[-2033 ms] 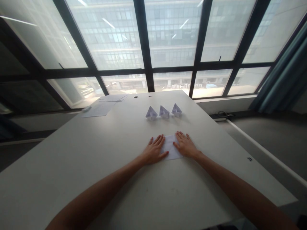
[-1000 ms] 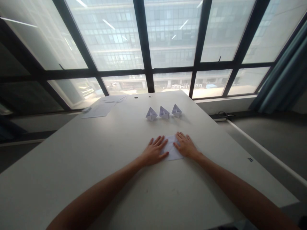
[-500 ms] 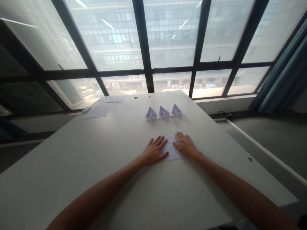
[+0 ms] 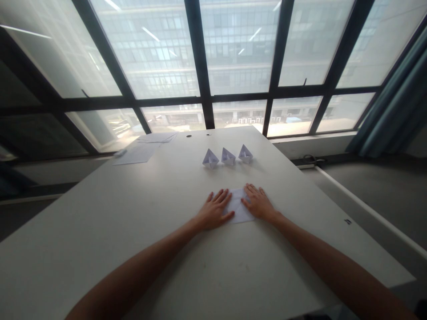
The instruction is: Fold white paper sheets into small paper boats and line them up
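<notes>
A folded sheet of white paper [image 4: 237, 207] lies flat on the white table [image 4: 133, 231]. My left hand [image 4: 213, 211] rests palm down on its left edge, fingers stretched out. My right hand [image 4: 258, 203] lies flat on the paper's right edge, fingers spread too. Farther back stand three small folded paper boats: one on the left [image 4: 210, 158], one in the middle [image 4: 228, 156], one on the right [image 4: 245, 153], in a row.
Loose white sheets [image 4: 138, 153] lie at the table's far left corner, with more paper [image 4: 157, 136] behind them. Large windows with dark frames [image 4: 205, 100] run behind the table. A teal curtain [image 4: 393, 111] hangs at the right.
</notes>
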Tool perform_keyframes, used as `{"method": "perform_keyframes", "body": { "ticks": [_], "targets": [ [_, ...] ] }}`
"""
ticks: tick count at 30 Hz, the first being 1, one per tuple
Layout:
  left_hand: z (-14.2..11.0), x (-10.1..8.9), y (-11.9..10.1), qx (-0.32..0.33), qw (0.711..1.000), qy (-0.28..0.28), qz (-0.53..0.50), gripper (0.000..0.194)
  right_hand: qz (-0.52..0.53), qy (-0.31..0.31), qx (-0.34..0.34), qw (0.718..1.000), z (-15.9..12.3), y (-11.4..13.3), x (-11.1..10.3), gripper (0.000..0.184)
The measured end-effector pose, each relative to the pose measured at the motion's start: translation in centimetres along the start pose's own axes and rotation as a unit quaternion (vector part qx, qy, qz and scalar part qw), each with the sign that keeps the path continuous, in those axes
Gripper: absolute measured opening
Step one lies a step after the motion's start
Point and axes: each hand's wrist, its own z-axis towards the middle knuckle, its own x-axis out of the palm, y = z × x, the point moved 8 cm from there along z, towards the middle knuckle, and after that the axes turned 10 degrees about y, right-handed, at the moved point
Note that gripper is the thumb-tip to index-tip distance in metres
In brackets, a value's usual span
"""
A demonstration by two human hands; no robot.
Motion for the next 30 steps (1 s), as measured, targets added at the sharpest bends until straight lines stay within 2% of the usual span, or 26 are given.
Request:
{"method": "perform_keyframes", "body": {
  "ticks": [16, 24, 30],
  "targets": [
    [-0.04, -0.06, 0.02, -0.004, 1.000, -0.002, 0.000, 0.082, -0.002, -0.002, 0.000, 1.000, -0.10, 0.10, -0.16, 0.059],
    [-0.02, -0.10, -0.10, 0.003, 1.000, 0.002, -0.001, 0.071, 0.001, -0.002, 0.001, 1.000, -0.08, 0.08, -0.14, 0.059],
    [-0.15, -0.26, -0.26, 0.005, 1.000, 0.003, -0.003, 0.072, -0.001, -0.003, -0.001, 1.000, -0.07, 0.10, -0.13, 0.059]
  ]
}}
